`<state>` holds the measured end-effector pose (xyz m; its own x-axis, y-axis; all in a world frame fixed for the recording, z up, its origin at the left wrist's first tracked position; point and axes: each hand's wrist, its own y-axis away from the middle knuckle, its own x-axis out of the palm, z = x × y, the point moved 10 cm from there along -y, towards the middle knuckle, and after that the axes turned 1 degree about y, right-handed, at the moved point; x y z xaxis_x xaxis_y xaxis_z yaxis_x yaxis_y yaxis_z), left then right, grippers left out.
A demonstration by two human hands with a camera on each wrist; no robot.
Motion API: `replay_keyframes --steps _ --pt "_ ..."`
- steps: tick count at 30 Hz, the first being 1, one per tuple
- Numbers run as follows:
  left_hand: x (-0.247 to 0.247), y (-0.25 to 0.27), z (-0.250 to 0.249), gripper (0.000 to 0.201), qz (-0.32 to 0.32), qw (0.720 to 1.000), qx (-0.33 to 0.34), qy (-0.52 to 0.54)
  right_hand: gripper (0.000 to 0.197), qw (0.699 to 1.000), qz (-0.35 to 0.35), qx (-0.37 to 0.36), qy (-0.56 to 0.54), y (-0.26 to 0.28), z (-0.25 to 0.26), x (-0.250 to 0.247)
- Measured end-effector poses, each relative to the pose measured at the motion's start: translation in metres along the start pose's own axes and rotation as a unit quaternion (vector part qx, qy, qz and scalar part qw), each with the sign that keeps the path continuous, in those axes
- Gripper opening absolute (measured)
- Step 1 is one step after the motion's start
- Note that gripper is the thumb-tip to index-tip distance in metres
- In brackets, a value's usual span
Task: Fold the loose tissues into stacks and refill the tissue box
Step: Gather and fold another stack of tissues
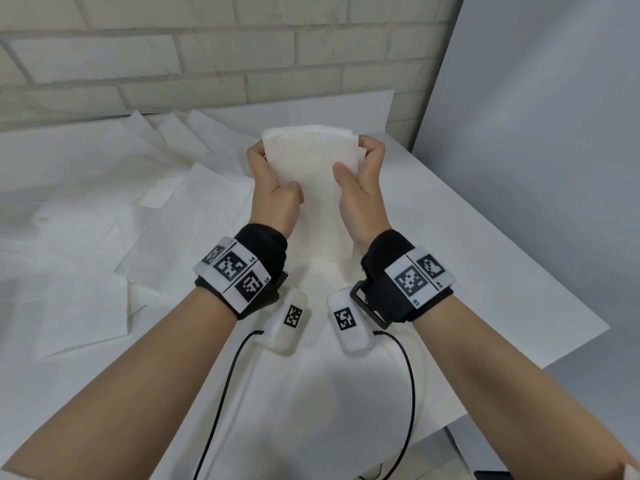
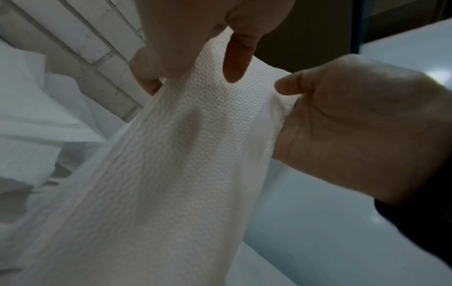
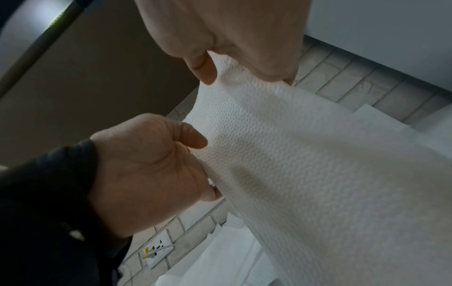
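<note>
A folded stack of white embossed tissues is held up above the white table, its lower end hanging toward the tabletop. My left hand grips the stack's left edge, thumb on the near face and fingers curled behind. My right hand grips the right edge the same way. In the left wrist view the tissue stack runs between my left hand and my right hand. The right wrist view shows the tissue stack pinched by my right hand, with my left hand alongside. No tissue box is in view.
Several loose unfolded tissues lie spread over the table's left half, more of them nearer me. A brick wall runs behind, a grey partition on the right. The table edge falls off at right. A wall socket sits low on the bricks.
</note>
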<state>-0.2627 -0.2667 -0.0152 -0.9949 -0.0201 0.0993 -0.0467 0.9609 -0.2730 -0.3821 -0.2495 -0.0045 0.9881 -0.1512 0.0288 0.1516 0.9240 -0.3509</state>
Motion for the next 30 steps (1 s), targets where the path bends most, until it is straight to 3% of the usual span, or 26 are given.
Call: replay_keyframes --steps 5,9,13,17,21,23,27,30 --pt "0.003 -0.004 0.004 0.060 0.029 0.999 0.007 -0.032 0.042 0.999 -0.014 0.046 -0.013 0.001 -0.012 -0.010" --pt "0.005 -0.003 0.035 0.059 0.070 0.991 -0.069 -0.095 0.036 0.986 0.000 0.141 0.088 0.010 -0.047 -0.013" --pt "0.011 0.003 0.028 0.039 0.057 0.992 -0.031 -0.112 0.029 0.988 -0.019 0.092 0.120 0.011 -0.036 -0.015" --pt "0.018 0.005 0.003 0.047 0.038 0.995 0.058 -0.068 0.037 0.996 -0.063 0.013 0.054 0.009 -0.016 -0.019" --pt "0.018 0.005 0.024 0.063 0.057 0.995 -0.007 -0.077 0.033 0.987 -0.046 0.108 0.110 0.010 -0.052 -0.022" --pt "0.018 0.007 0.039 0.061 0.078 0.991 -0.046 -0.103 0.028 0.983 -0.020 0.128 0.133 0.012 -0.062 -0.020" --pt "0.016 0.007 0.042 0.043 0.062 0.990 -0.064 -0.109 0.031 0.991 0.000 0.113 0.072 0.016 -0.053 -0.019" --pt "0.018 0.006 0.030 0.047 0.052 0.996 -0.032 -0.072 0.038 0.996 -0.003 0.084 0.039 0.017 -0.042 -0.017"
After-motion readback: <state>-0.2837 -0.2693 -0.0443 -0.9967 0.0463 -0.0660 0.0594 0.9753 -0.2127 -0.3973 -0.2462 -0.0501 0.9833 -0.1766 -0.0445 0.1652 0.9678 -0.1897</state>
